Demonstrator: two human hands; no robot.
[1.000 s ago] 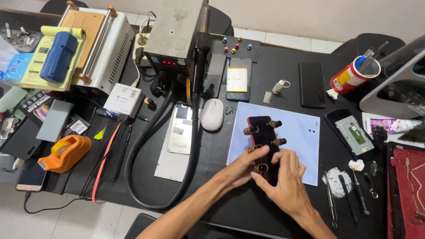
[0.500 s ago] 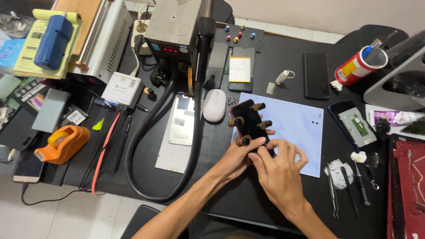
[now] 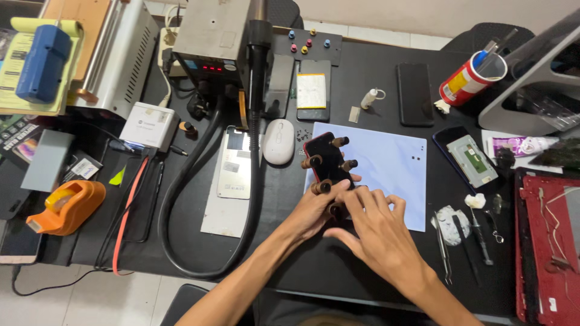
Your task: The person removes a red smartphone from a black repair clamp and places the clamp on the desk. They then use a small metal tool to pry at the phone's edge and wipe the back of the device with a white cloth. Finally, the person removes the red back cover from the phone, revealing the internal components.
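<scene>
On the pale blue mat [image 3: 399,175] near the middle of the black desk [image 3: 362,78], your hands meet over a dark phone [image 3: 323,160] ringed with small brown-knobbed clamps [image 3: 312,162]. Your left hand [image 3: 311,211] has its grip closed on the phone's near end, apparently steadying it, while your right hand [image 3: 368,226] lies fingers-spread just beside it, fingertips touching that same end — holding nothing of its own. The clamps stick out past both long sides, which likely explains why you hold it by the end. A white mouse [image 3: 279,141] sits just left of the phone, and the thick black hose [image 3: 254,121] of the rework station [image 3: 211,36] runs down beyond it — tight on that side. To the right the mat lies bare; tweezers [image 3: 443,253] rest past its right edge.
</scene>
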